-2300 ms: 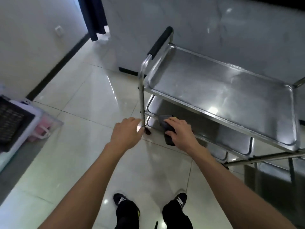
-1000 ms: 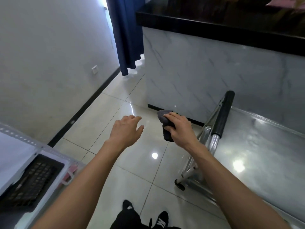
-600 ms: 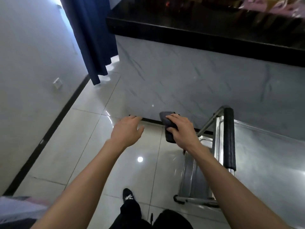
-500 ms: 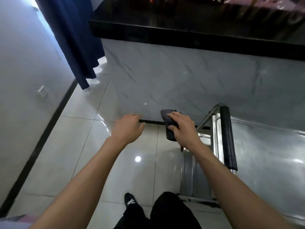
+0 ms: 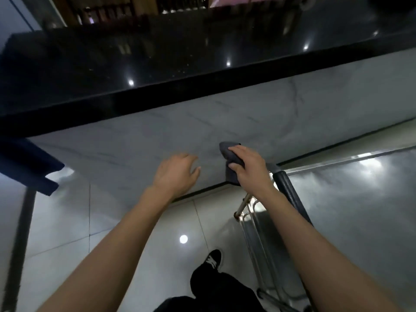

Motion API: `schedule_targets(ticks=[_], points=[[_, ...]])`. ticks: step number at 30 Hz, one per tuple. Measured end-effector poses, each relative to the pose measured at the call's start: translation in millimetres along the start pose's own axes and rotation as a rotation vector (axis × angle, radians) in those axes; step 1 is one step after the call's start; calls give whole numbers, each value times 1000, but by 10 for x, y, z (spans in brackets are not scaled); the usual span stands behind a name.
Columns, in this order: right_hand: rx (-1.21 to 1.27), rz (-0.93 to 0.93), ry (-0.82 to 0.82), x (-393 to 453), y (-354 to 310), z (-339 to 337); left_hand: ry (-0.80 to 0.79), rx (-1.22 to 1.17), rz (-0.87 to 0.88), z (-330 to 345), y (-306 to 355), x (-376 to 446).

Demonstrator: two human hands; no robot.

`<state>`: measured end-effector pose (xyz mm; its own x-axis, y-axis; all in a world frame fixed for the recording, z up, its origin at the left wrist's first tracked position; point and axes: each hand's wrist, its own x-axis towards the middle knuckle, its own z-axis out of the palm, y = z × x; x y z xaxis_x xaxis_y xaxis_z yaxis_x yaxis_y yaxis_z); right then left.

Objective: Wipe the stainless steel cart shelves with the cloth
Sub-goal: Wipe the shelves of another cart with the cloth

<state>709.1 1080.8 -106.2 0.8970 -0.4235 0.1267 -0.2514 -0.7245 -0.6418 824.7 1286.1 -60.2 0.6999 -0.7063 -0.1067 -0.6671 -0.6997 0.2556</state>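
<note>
Grey cloth (image 5: pixel 229 154) is sitting clamped in our right hand (image 5: pixel 248 170), fingers curling over it, held in the air at 10 o'clock from the cart's black handle (image 5: pixel 290 190). Our left hand (image 5: pixel 176 174) is hovering at 9 o'clock of the cloth, fingers relaxed and apart, holding nothing. The cart's top shelf (image 5: pixel 360 210) is lying at 4 o'clock from the right hand, untouched.

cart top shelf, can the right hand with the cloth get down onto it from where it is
Probably yes. The right hand grips the cloth in the air just left of the black handle; the top shelf lies bare to its right, so only the handle needs crossing.
</note>
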Motion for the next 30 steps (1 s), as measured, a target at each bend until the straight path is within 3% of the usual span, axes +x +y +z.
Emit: schedule_targets(ticks=[7,18,30], points=[[142,80,167,611,199,-291,-32,11,162,-185,205,1116],[135,465,467,1027,640,-700,-195,0,510,-92,902,2565],[-7,772,710,825,582,-829,-434,37,778,179,1616,2844]])
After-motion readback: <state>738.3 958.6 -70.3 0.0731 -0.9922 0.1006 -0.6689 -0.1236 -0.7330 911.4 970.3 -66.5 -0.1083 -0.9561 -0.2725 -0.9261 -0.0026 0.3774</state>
